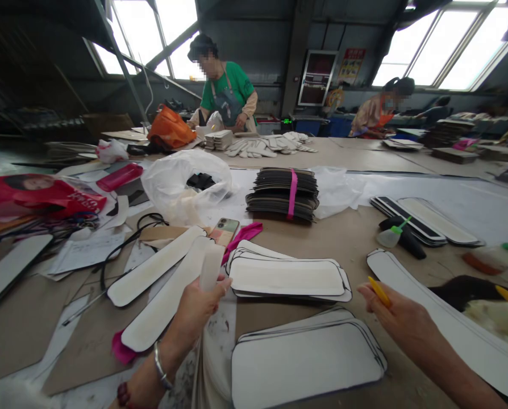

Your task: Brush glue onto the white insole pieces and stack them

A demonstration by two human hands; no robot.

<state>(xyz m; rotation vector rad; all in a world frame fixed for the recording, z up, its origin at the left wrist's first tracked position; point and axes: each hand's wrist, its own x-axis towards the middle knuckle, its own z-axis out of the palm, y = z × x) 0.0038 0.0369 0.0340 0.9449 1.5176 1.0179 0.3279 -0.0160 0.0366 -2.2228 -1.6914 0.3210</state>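
- Lying aslant beyond the left hand (196, 312), two long white panels (158, 270) look light and thin, probably a little springy; mid-length, by both long edges, seems the surest hold.
- The left hand pinches a pale strip (210, 267) between thumb and fingers; it stands up from the grasp, looks smooth and light, and might slip if held loosely.
- Just right of that thumb sits the centre stack (286, 276), white and dark-edged; whether the thumb touches it, I cannot tell. Its loose layers look fairly stiff and could slide, so squeezing a rounded end should suit.
- Nearer the person, the lower stack (305, 363) lies fanned; its offset right corners offer easy edges to lift.
- The right hand (401, 312) has its fingers closed around a yellow tool (380, 292), just beside the centre stack; it looks hard and light, best held along its shaft.
- Beside the right forearm, a long curved panel (441, 318) will likely flex, so support its middle.
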